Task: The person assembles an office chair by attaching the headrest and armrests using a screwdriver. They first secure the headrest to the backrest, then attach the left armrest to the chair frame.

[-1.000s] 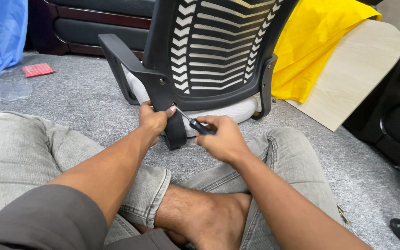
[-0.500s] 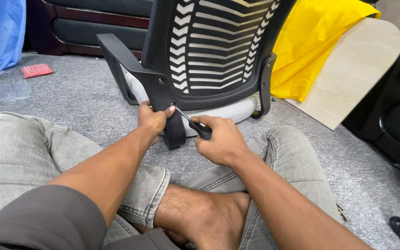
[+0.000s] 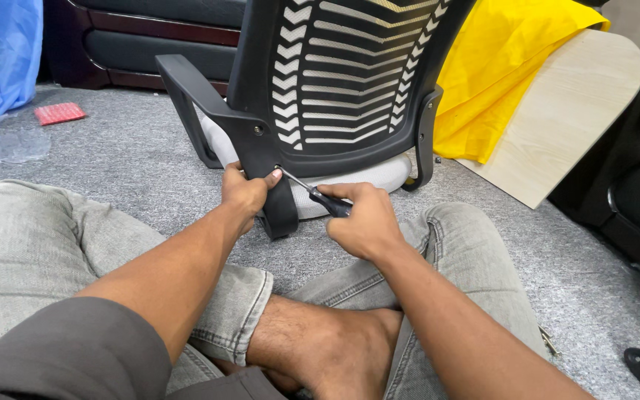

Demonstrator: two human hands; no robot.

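Screwdriver: black-handled screwdriver [image 3: 325,201] held low in front of the chair, its thin metal shaft slanting up and left, with the tip at a hole in the black bracket [image 3: 270,159] at the foot of the backrest
Right hand: right hand [image 3: 362,221] has its fingers curled tight round the screwdriver handle, knuckles up, just right of the bracket
Left hand: left hand [image 3: 244,191] is wrapped around the bracket's lower left edge, with the thumb pressed on its face beside the screwdriver tip
Chair: black office chair [image 3: 335,81] with a slatted mesh back stands on grey carpet [image 3: 127,155], its armrest [image 3: 187,96] jutting left above a pale seat cushion [image 3: 379,176]
Legs: grey jeans, crossed, a bare foot between the forearms
Around: yellow cloth [image 3: 505,67] draped over a pale wooden board [image 3: 572,111] to the right; red packet [image 3: 59,112] and blue plastic sheet [image 3: 1,59] far left
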